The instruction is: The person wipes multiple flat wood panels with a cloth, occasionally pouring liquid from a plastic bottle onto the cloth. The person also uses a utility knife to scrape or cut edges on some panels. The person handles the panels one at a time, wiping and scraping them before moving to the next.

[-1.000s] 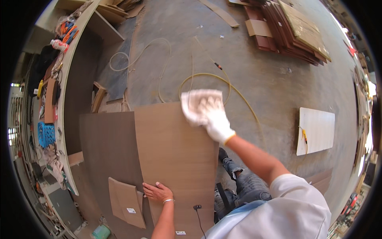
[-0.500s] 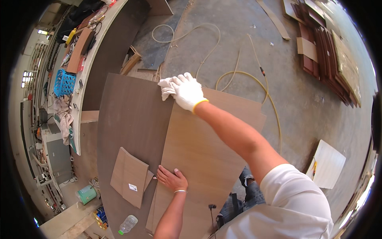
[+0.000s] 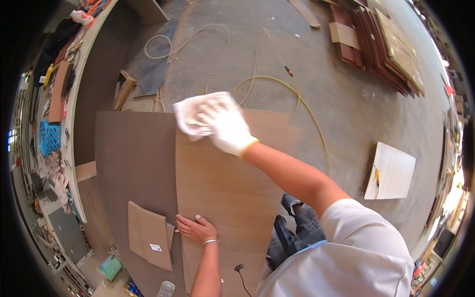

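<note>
A light brown wooden panel (image 3: 227,188) lies in front of me, overlapping a darker brown board (image 3: 136,163) on its left. My right hand (image 3: 225,123), in a white knit glove with a yellow cuff, presses a white cloth (image 3: 189,111) at the panel's far left corner. Motion blurs the hand and cloth. Bare and flat, my left hand (image 3: 198,228) rests on the panel near its left edge, fingers stretched out. Beside it, small brown board pieces (image 3: 146,235) with a white label sit on the dark board.
A clear bottle (image 3: 166,289) stands at the near edge. A cluttered bench (image 3: 81,84) runs along the left, with a blue basket (image 3: 50,137). Yellow hose (image 3: 309,106) loops over the floor ahead. Stacked reddish panels (image 3: 371,44) and a white board (image 3: 391,171) are on the right.
My view has turned, shifting the scene. My right hand stays by the panel's far left corner, with the cloth now spread wider under its fingers. My left hand keeps its place on the panel.
</note>
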`<state>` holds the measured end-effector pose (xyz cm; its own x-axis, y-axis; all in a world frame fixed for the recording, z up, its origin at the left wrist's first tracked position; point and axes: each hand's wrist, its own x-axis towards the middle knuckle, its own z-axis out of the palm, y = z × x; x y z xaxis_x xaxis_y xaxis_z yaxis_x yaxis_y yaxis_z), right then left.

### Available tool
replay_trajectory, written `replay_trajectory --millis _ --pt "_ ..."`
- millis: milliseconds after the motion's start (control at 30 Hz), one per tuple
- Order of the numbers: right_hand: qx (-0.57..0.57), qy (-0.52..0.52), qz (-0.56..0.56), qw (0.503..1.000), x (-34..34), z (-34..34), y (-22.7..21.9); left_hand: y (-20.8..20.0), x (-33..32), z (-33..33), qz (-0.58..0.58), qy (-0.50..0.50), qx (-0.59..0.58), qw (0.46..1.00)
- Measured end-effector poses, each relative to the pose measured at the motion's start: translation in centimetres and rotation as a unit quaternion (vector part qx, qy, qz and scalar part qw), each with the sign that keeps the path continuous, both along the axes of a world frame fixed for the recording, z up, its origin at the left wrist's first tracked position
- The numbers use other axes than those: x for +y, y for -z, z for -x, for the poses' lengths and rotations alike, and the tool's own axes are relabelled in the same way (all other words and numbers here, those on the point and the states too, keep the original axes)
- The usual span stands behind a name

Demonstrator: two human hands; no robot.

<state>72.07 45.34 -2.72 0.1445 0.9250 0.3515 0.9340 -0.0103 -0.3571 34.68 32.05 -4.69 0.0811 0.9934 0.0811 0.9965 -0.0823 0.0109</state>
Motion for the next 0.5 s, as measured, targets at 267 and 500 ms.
replay_trajectory --millis 267,500 --pt "0.157 0.092 0.145 0.973 -20.3 2.4 -5.5 0.2 0.0 0.4 0.017 -0.006 0.015 1.0" --pt "0.442 -0.248 0.144 0.85 -37.7 19.7 -2.4 0.2 0.2 0.8 0.016 -0.004 0.005 1.0"
